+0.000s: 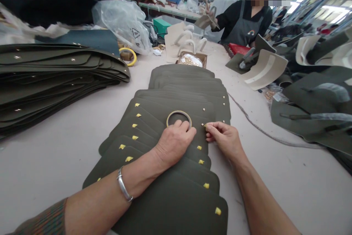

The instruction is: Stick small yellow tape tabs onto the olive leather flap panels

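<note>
Overlapping dark olive panels [165, 198] lie fanned out on the table in front of me. My left hand [176, 141] is closed round the near edge of a thin roll of yellow tape [168, 116] above the panels. At the panels' right edge, my right hand [222, 136] pinches a small piece of yellow tape [205, 125] beside a gold stud [202, 124]. Another stud [204, 109] shows bare a little farther off. Yellow tape pieces [134, 138] run down the left side, and more tape pieces [201, 161] sit along the right side nearer me.
A tall stack of olive panels [55, 70] fills the left. Behind stand a box of gold studs [192, 60], a clear plastic bag [123, 22] and another yellow tape roll [132, 57]. Loose olive pieces [310, 114] crowd the right. A co-worker in an apron [242, 26] handles a piece opposite.
</note>
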`<state>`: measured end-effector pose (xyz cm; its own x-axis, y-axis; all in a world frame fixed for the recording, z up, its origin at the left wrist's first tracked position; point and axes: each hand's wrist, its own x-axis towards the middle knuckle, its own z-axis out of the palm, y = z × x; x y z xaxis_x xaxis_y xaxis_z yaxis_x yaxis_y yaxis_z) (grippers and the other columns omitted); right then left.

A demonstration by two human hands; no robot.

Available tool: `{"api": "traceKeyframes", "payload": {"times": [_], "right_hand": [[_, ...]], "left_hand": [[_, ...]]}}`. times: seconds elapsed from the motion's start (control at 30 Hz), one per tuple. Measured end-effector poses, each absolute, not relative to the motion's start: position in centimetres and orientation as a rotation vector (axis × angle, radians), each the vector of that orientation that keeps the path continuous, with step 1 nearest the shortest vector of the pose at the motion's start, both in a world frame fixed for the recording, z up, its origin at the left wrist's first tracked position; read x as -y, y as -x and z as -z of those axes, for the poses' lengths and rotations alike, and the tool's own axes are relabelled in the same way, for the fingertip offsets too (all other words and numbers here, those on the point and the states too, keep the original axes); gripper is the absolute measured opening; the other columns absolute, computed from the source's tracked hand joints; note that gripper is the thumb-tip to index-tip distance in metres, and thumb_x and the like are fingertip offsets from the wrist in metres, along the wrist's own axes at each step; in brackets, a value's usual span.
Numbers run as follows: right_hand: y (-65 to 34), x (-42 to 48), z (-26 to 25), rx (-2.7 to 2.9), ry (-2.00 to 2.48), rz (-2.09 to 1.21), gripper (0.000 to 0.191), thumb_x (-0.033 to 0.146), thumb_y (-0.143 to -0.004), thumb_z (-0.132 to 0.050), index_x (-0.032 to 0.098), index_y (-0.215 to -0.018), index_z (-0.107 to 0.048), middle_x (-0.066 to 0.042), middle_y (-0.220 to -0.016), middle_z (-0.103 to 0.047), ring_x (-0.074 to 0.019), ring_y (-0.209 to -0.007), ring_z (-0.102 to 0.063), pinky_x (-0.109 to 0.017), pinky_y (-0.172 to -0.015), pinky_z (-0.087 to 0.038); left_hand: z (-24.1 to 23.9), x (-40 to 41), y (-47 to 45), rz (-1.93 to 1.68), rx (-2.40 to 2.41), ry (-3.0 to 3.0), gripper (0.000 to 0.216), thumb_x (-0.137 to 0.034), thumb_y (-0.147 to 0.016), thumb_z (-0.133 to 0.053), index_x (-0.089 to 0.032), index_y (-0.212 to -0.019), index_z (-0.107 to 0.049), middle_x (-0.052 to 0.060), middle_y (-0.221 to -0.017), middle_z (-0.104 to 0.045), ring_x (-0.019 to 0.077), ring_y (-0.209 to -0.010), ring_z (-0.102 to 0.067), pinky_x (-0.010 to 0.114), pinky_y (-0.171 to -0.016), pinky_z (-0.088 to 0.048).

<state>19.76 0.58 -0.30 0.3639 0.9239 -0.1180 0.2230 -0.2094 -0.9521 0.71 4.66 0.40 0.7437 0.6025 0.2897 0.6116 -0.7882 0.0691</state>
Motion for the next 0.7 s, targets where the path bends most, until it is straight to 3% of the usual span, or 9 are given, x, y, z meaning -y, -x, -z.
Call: {"api": "traceKeyframes", "payload": {"times": [0.23,0.53,0.6,0.7], "right_hand": [[-19.2,-0.5,0.3,1.324,1.826,-0.653,0.033,0.047,-0.080,-0.061,0.016,-0.084,-0.071,-0.003,-0.063,-0.067,-0.0145,-0.052,-0.061,-0.026,-0.050,-0.053],[-18.2,-1.2,0.0,1.673,1.884,-0.136,0.020,0.031,-0.084,-0.052,0.020,-0.078,-0.068,-0.004,-0.073,-0.071,-0.0159,-0.061,-0.063,-0.028,-0.063,-0.048],[-18.0,-1.4,0.1,1.659,1.892,-0.167,0.020,0.032,-0.084,-0.053,0.019,-0.089,-0.067,-0.003,-0.070,-0.069,-0.0165,-0.061,-0.063,-0.028,-0.063,-0.048],[-18.4,-1.1,0.3,1.536,1.879,-0.304,0.036,0.038,-0.085,-0.054,0.017,-0.114,-0.057,-0.001,-0.068,-0.068,-0.0154,-0.053,-0.063,-0.027,-0.056,-0.050]], "left_hand": [[-0.3,-4.7,-0.9,0.449,1.038,2.935,0.011,-0.018,-0.092,-0.046,-0.018,-0.086,-0.056,0.005,-0.086,-0.055,0.0212,-0.082,-0.051,0.030,-0.064,-0.049],[-0.3,-4.6,-0.9,0.457,1.050,2.950,0.010,-0.016,-0.091,-0.047,-0.018,-0.086,-0.055,0.005,-0.085,-0.054,0.0220,-0.082,-0.050,0.031,-0.064,-0.050],[-0.3,-4.5,-0.6,0.448,1.056,2.952,0.011,-0.016,-0.091,-0.046,-0.018,-0.086,-0.055,0.005,-0.086,-0.054,0.0221,-0.082,-0.050,0.031,-0.064,-0.050],[-0.3,-4.4,-0.5,0.456,1.049,2.965,0.013,-0.016,-0.091,-0.044,-0.018,-0.087,-0.056,0.006,-0.086,-0.054,0.0216,-0.081,-0.051,0.031,-0.064,-0.050]]}}
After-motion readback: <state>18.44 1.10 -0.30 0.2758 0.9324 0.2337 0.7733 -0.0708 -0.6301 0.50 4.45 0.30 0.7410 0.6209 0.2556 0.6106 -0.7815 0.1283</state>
